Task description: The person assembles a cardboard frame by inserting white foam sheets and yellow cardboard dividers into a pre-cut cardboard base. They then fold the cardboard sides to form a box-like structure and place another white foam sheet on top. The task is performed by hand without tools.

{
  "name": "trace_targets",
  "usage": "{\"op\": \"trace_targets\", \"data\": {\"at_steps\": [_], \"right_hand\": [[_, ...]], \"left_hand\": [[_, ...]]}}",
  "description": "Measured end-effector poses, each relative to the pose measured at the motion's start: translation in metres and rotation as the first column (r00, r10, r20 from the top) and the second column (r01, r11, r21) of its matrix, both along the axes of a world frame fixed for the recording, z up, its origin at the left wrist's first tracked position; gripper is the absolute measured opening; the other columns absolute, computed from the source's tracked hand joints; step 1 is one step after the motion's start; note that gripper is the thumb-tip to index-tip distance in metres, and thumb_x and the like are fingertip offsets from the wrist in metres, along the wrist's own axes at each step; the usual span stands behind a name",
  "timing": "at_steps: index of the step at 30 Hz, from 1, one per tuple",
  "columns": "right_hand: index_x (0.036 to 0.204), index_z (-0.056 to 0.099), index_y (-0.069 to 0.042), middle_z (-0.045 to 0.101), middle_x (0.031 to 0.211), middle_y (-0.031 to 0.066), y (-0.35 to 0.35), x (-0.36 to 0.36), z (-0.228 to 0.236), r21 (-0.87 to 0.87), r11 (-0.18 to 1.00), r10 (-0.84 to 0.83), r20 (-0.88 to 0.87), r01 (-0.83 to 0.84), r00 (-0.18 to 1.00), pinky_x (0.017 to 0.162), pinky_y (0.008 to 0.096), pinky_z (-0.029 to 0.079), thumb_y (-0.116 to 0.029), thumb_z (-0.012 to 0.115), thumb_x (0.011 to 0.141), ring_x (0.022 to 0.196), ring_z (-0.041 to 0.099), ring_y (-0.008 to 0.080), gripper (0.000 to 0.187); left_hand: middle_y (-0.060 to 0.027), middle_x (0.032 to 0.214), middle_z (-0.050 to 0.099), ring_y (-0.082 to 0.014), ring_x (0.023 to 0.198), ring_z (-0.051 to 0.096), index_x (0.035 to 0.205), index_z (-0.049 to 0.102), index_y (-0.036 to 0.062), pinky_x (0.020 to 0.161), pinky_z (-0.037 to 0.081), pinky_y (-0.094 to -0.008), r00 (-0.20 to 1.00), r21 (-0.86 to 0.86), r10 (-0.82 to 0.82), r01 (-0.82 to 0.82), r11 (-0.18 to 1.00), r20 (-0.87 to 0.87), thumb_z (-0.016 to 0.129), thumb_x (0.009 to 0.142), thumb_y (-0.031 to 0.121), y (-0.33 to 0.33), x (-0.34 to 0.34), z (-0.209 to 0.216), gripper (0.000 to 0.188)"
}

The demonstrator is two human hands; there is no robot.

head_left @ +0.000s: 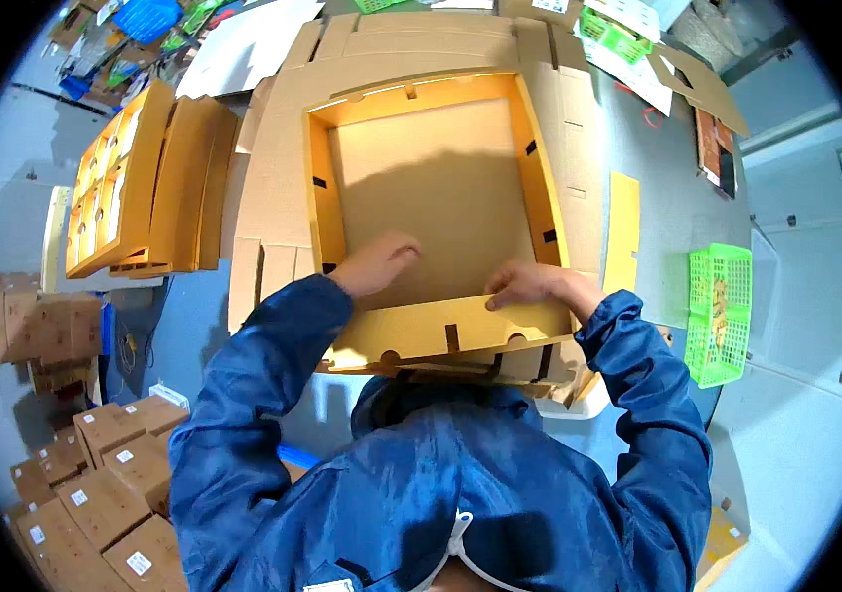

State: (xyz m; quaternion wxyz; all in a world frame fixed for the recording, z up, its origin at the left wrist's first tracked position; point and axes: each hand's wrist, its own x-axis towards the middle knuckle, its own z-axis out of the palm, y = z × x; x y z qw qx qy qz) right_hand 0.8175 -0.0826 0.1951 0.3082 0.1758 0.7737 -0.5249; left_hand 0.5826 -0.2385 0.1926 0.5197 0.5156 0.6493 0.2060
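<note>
A shallow yellow cardboard frame (401, 333) with dark tabs on its sides lies in front of me on flattened brown cardboard (278, 212). Brown board shows as the floor inside its walls. My left hand (379, 264) reaches over the near left corner, fingers curled together above that floor; whether anything small is in them is hidden. At the near wall, right of the middle, my right hand (529, 284) is closed with thumb and fingers at the wall's upper edge. Its other fingers are partly hidden.
Yellow divided trays (115, 187) and brown-yellow frames stand stacked at the left. A green basket (720, 316) holding small tan pieces sits at the right, near a yellow strip (623, 232). Taped cartons (110, 493) are piled on the lower left. White sheets (243, 44) lie at the back.
</note>
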Motion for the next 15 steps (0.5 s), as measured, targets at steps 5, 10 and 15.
{"op": "trace_targets", "data": {"at_steps": [5,10,15], "right_hand": [[0.101,0.066,-0.003,0.066,0.084,0.0057,0.032,-0.028,0.012,0.0,0.998,-0.056,0.069,0.056,0.996,0.07,0.031,0.046,-0.027,0.062,0.083,0.077,0.059,0.0163,0.03],[0.101,0.065,-0.001,0.066,0.084,0.005,0.059,-0.046,-0.025,0.085,0.983,-0.162,0.006,0.161,0.987,0.064,0.0298,0.047,-0.021,0.062,0.085,0.07,0.057,0.0147,0.026],[0.104,0.059,0.002,0.063,0.1,0.017,0.031,0.001,-0.008,0.182,0.88,-0.315,-0.467,0.439,0.826,0.077,0.036,0.047,-0.008,0.059,0.081,0.089,0.06,0.0281,0.025]], "left_hand": [[-0.0202,0.118,0.052,-0.0359,0.113,0.048,0.119,0.052,0.0027,0.099,0.037,-0.0438,0.836,0.386,0.133,0.101,0.917,-0.533,0.061,0.083,0.017,-0.114,0.014,0.018,0.04],[-0.0195,0.139,0.038,-0.0339,0.13,0.035,0.131,0.041,0.0002,0.108,0.029,-0.0429,0.765,0.369,0.189,0.069,0.927,-0.616,0.065,0.076,0.017,-0.098,-0.002,0.001,0.062],[-0.0167,0.14,0.039,-0.0303,0.132,0.034,0.13,0.043,0.0009,0.11,0.029,-0.0419,0.846,0.58,0.155,0.206,0.788,-0.51,0.064,0.075,0.01,-0.068,-0.049,-0.016,0.06]]}}
